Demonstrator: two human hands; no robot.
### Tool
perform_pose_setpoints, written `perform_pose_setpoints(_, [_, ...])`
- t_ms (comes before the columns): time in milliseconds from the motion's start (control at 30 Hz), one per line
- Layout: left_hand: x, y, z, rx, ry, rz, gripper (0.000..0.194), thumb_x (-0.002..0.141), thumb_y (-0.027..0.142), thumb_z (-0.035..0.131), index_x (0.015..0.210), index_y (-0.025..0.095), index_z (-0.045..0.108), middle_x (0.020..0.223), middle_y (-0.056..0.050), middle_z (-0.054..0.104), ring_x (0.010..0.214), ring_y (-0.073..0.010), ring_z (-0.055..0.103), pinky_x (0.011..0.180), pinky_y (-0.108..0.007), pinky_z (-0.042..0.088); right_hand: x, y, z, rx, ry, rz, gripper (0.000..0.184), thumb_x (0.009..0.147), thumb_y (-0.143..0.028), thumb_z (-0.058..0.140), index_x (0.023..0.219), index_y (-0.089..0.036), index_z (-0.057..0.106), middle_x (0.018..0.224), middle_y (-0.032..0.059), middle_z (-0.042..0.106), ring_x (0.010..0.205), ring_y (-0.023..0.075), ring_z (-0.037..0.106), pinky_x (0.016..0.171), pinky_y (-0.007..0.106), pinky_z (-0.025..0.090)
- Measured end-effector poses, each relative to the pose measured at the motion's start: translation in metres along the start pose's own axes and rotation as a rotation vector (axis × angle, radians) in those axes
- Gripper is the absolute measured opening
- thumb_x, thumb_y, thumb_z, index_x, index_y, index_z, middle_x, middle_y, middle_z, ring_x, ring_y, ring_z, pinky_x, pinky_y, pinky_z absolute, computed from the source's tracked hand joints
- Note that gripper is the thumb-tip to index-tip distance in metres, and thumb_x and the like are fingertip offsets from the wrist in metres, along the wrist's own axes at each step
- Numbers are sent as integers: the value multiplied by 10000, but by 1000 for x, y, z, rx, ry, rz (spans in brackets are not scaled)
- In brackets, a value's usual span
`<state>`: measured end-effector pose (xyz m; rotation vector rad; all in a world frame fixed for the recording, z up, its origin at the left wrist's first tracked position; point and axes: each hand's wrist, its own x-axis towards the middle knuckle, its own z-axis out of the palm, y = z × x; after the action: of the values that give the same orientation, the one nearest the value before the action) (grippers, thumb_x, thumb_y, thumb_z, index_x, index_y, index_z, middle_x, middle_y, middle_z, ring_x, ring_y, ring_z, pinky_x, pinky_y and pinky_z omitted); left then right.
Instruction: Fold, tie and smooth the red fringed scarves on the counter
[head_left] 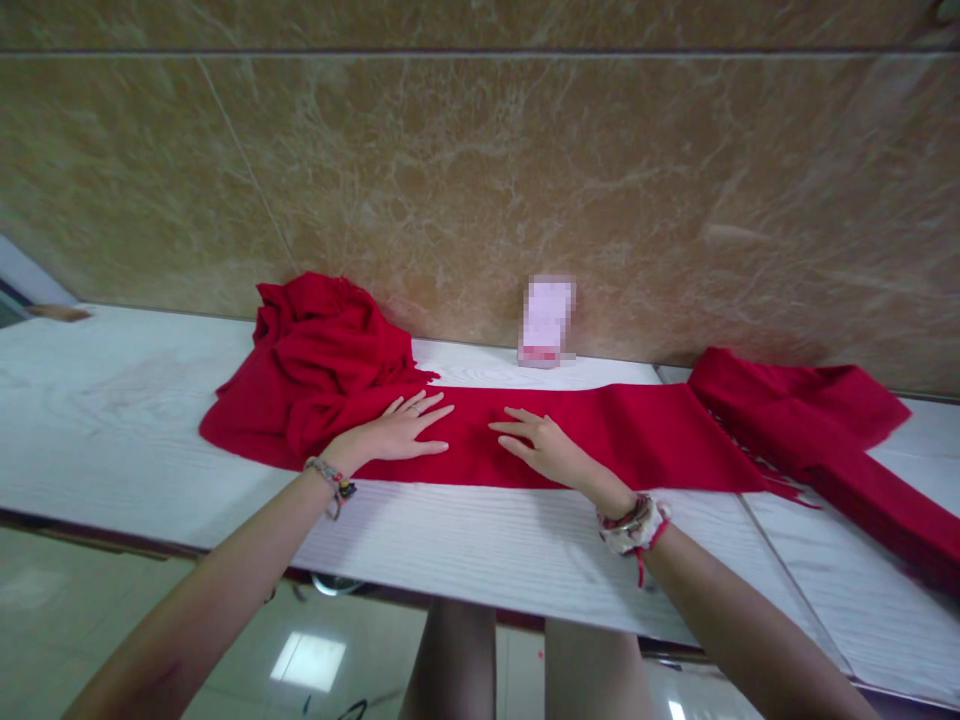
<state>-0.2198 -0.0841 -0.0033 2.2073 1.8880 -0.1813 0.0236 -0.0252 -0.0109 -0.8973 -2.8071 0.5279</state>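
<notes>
A red fringed scarf (pixel 622 430) lies across the white wooden tabletop, its middle stretch spread flat as a band. On its left it runs up to a bunched, wrinkled heap of red cloth (pixel 322 350). My left hand (pixel 397 430) rests with fingers spread where the heap meets the flat band. Over the middle of the band is my right hand (pixel 544 445), fingers stretched out and apart, pointing left. Neither hand grips anything. At the right, beyond the fringed end, lies another folded length of red cloth (pixel 795 420).
A pixelated pinkish-white phone-like object (pixel 547 320) leans against the brown marbled wall (pixel 465 190) behind the scarf. The white tabletop (pixel 450 530) has a seam on the right. Below its front edge the tiled floor (pixel 307 660) and my legs show. A small brown object (pixel 60 313) lies far left.
</notes>
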Motion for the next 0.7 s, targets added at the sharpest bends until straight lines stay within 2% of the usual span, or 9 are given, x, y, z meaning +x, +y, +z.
perform_pose_setpoints(33, [4,2,-4,0,12,-5,598,844,540,362,1368,270,268,1471,-79,164,1340,-269,90,1041,-503,130,0,-3,5,-24,68,28,396,902,-377,360,1275,-280,450,1388,104,364,1286,301,281,975,613,236])
perform_pose_setpoints(100, [15,8,-10,10,101,-26,525,880,484,314,1343,236,332,1454,-105,214,1332,-256,142,1041,-477,159,0,-8,14,-100,99,55,468,878,-392,408,1323,-252,382,1406,110,331,1300,338,224,961,653,209])
perform_pose_setpoints(200, [32,16,-8,-1,218,-54,502,905,435,261,1334,191,354,1448,-132,219,1320,-260,184,1029,-443,212,-3,-13,20,-182,10,51,632,836,-509,423,1375,-210,281,1438,127,253,1312,385,130,947,700,137])
perform_pose_setpoints(333, [43,18,7,-5,196,-31,559,880,512,271,1350,214,318,1454,-114,211,1326,-280,157,1034,-469,186,-7,-11,14,-193,-101,21,805,760,-654,411,1397,-204,210,1462,156,144,1313,412,48,950,700,92])
perform_pose_setpoints(400, [42,15,11,3,182,-17,580,875,529,261,1363,217,290,1459,-109,197,1334,-267,126,1045,-463,156,-8,-9,10,-185,-154,-15,801,733,-694,401,1391,-275,216,1474,136,106,1305,435,16,933,715,75])
perform_pose_setpoints(500, [36,10,10,2,134,-26,596,873,530,270,1379,214,253,1472,-115,136,1342,-258,80,1051,-461,132,-9,-9,7,-174,-194,-69,680,762,-693,337,1359,-379,248,1485,78,95,1296,452,-4,906,740,47])
perform_pose_setpoints(600, [33,7,6,-17,102,-35,597,873,528,273,1386,224,231,1477,-113,98,1343,-264,60,1046,-474,128,-12,-13,7,-165,-207,-151,585,827,-632,281,1357,-388,241,1484,49,113,1311,412,-12,927,724,23])
perform_pose_setpoints(700, [35,5,7,-30,94,-22,596,873,531,266,1388,232,222,1479,-102,98,1345,-254,44,1047,-471,130,-15,-19,7,-135,-261,-224,575,840,-605,294,1363,-373,231,1483,54,116,1323,376,-13,948,704,6])
